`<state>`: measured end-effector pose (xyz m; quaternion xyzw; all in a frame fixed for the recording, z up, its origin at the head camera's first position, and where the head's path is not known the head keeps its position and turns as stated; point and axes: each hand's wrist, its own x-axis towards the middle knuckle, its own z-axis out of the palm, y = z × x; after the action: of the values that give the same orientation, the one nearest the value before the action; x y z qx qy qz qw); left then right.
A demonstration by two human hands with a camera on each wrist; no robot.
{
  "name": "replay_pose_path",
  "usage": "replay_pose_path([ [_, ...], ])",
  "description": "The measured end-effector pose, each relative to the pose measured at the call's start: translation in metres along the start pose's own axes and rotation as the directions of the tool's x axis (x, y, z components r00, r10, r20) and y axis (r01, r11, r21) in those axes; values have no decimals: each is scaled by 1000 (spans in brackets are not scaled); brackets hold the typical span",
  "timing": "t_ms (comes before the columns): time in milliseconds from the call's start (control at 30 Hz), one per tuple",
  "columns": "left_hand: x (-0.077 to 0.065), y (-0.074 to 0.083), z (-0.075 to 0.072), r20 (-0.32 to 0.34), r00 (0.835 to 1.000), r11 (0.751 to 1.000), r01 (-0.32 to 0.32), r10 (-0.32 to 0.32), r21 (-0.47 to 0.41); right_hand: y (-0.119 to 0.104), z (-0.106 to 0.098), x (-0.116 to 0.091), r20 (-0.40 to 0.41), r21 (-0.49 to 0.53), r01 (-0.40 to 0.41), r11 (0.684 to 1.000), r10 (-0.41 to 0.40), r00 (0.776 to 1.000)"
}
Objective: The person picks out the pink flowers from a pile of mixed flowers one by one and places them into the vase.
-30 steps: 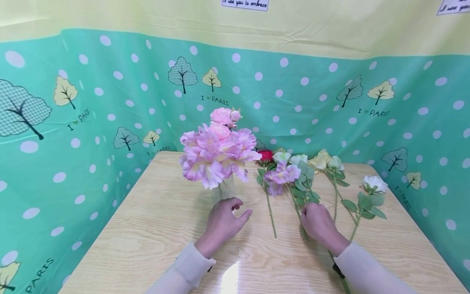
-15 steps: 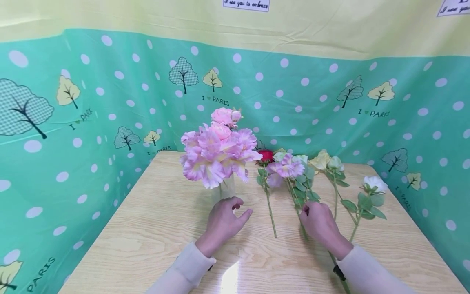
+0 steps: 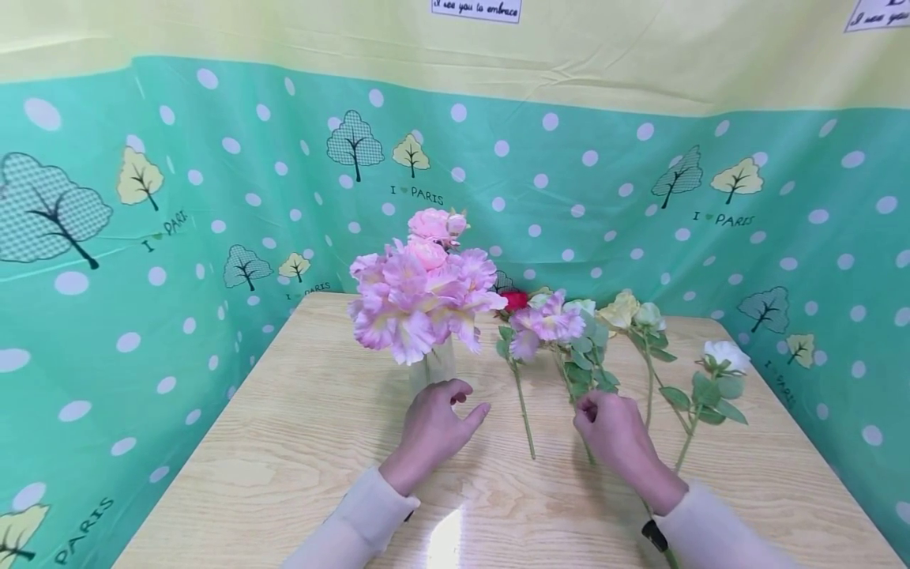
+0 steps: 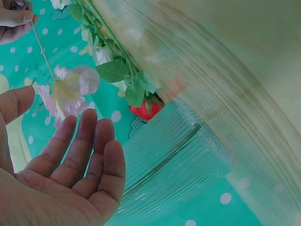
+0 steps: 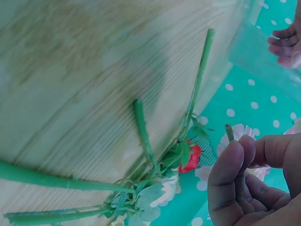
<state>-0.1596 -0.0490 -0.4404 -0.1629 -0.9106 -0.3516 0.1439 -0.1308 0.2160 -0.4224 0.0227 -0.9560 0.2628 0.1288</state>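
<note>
My right hand pinches the thin stem of a light purple artificial flower between thumb and fingertips. Its cut stem end pokes out past the fingertips in the right wrist view, and the bloom is raised over the flowers lying behind it. By the ribbed clear vase, my left hand has its fingers loosely bent and holds nothing. One green stem shows through the vase wall. A bunch of purple blooms and pink roses stands in the vase, hiding its rim in the head view.
Right of the vase lie a red rose, a pale yellow rose and a white rose, among other pale blooms with leafy stems. The wooden table is enclosed by a green dotted cloth.
The purple flower has risen off the other flowers, its bloom now higher and nearer the red rose. My right hand has shifted slightly left with it. My left hand has stayed by the vase.
</note>
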Motion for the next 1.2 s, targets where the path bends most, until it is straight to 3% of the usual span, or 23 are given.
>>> replay_pose_path([
  [400,3,4,1,8,1000,999,4,-4,-40,-16,1,-14,-1,96,-8,995,8,1000],
  [800,4,8,3,25,1000,997,17,-15,-77,-30,7,-25,-18,116,16,993,-14,1000],
  [1200,4,17,7,42,999,991,22,-17,-135,-47,14,-37,51,243,-37,969,25,998],
])
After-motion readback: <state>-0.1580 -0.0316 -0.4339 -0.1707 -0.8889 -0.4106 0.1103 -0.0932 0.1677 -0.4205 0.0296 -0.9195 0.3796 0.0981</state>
